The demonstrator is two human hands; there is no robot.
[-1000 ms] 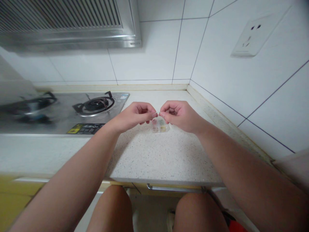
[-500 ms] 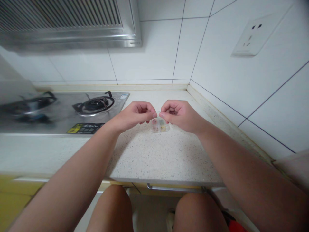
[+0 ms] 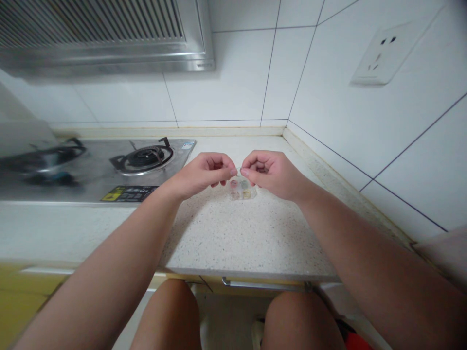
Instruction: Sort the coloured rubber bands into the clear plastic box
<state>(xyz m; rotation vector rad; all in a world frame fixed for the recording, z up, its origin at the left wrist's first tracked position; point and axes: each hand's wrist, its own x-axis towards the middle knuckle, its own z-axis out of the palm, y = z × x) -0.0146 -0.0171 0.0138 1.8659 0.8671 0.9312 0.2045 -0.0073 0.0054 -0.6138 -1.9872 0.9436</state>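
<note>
Both my hands are held together over the speckled countertop [image 3: 237,233]. My left hand [image 3: 204,174] is pinched shut, thumb against fingertip. My right hand [image 3: 268,172] is pinched the same way, its fingertips almost touching the left's. Between the two pinches runs something very thin and small; I cannot make out what it is. Just below the fingertips lies a small clear plastic box [image 3: 241,189] with compartments of red, green and yellow bits.
A steel gas hob [image 3: 144,158] with two burners lies to the left, under a range hood [image 3: 105,36]. Tiled walls close the back and right, with a wall socket [image 3: 383,53]. A drawer handle [image 3: 262,284] and my knees show below the counter edge.
Almost nothing. Both hands stay pinched together over the box, with only tiny shifts of the fingertips.
</note>
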